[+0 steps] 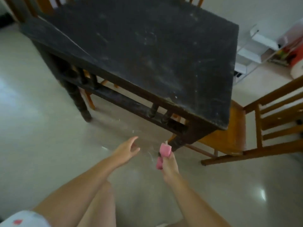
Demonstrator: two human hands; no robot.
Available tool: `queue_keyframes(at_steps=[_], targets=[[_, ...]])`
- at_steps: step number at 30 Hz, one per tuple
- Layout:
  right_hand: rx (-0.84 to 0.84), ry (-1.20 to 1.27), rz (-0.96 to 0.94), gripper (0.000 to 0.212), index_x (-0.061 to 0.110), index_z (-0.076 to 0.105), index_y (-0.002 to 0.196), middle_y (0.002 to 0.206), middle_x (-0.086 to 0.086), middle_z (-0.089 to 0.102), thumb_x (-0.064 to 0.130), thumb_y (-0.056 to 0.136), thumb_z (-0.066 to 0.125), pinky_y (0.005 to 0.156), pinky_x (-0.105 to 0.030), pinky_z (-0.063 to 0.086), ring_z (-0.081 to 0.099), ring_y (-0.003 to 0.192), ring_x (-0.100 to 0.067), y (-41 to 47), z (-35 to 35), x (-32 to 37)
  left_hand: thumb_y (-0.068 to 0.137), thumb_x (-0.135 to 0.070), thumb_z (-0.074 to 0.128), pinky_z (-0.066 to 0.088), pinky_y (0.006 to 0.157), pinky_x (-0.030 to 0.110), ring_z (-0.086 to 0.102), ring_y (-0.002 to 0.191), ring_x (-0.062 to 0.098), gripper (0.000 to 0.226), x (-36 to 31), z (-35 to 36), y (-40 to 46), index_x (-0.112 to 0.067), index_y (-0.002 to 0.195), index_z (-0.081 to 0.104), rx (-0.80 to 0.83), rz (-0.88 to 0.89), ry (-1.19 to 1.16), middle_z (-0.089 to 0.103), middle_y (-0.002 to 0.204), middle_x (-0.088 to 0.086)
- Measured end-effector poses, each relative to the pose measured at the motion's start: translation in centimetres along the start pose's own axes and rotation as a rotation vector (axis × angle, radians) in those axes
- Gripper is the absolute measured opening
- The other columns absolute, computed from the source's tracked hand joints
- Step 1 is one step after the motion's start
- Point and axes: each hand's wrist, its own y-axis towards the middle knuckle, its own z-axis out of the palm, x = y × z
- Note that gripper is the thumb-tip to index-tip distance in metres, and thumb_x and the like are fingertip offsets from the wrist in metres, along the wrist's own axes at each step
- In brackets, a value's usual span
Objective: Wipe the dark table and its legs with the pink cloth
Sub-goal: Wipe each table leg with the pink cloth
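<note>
Two bare hands reach low in the head view: the right hand (168, 164), fingers closed around the folded pink cloth (164, 150), sits just beside the near corner leg (179, 142) of the dark table (139, 46), whose scuffed top fills twelve o'clock. The left hand (127, 149), at nine o'clock from the cloth, is spread and holds nothing. The leg-wiping step looks under way; next, press the cloth against that leg and rub along it. A wooden chair (262, 122) stands at three o'clock.

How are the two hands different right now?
The right hand is closed on the pink cloth; the left hand is open and holds nothing. The right hand is close to the near table leg; the left hand is farther from it, over bare floor. Both are bare and reach forward, low beside the table.
</note>
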Motion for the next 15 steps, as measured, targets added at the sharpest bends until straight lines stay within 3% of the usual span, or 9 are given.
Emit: queue_keyframes(at_steps=[3, 5, 8, 12, 15], targets=[[0.117, -0.271, -0.169, 0.028, 0.024, 0.048, 0.122, 0.087, -0.003, 0.056, 0.019, 0.095, 0.044, 0.076, -0.039, 0.046, 0.054, 0.080, -0.022, -5.4, 2.8, 4.6, 0.092, -0.031, 0.051, 0.041, 0.092, 0.030, 0.054, 0.106, 0.023, 0.055, 0.0, -6.6, -5.6, -0.017, 0.141, 0.030, -0.087, -0.103, -0.028, 0.055, 0.121, 0.012], [0.177, -0.406, -0.203, 0.023, 0.030, 0.050, 0.117, 0.092, -0.001, 0.054, 0.032, 0.094, 0.047, 0.081, -0.038, 0.048, 0.054, 0.082, -0.018, -8.0, 5.2, 7.5, 0.092, -0.031, 0.051, 0.040, 0.093, 0.030, 0.054, 0.107, 0.024, 0.054, 0.0, -10.9, -8.9, -0.017, 0.140, 0.030, -0.142, -0.155, -0.020, 0.056, 0.120, 0.012], [0.276, -0.564, -0.295, 0.036, 0.026, 0.059, 0.115, 0.087, 0.002, 0.054, 0.049, 0.092, 0.042, 0.085, -0.039, 0.052, 0.053, 0.078, -0.012, -10.6, 9.3, 10.9, 0.093, -0.033, 0.048, 0.037, 0.094, 0.028, 0.052, 0.112, 0.024, 0.054, 0.3, -16.8, -13.2, -0.018, 0.141, 0.028, -0.214, -0.210, 0.025, 0.054, 0.123, 0.011], [0.381, -0.605, -0.407, 0.032, 0.016, 0.064, 0.092, 0.075, 0.000, 0.056, 0.043, 0.093, 0.047, 0.072, -0.032, 0.054, 0.057, 0.067, -0.010, -14.4, 14.4, 15.8, 0.093, -0.038, 0.046, 0.037, 0.096, 0.031, 0.048, 0.118, 0.023, 0.057, 1.3, -23.3, -16.9, -0.022, 0.143, 0.023, -0.298, -0.271, 0.095, 0.049, 0.130, 0.008], [0.459, -0.624, -0.472, 0.030, 0.015, 0.062, 0.093, 0.079, -0.002, 0.057, 0.041, 0.094, 0.047, 0.068, -0.024, 0.049, 0.058, 0.069, -0.010, -16.2, 17.3, 19.1, 0.093, -0.041, 0.043, 0.038, 0.097, 0.035, 0.045, 0.120, 0.022, 0.058, 1.8, -26.8, -18.2, -0.024, 0.143, 0.020, -0.344, -0.318, 0.092, 0.047, 0.132, 0.006]])
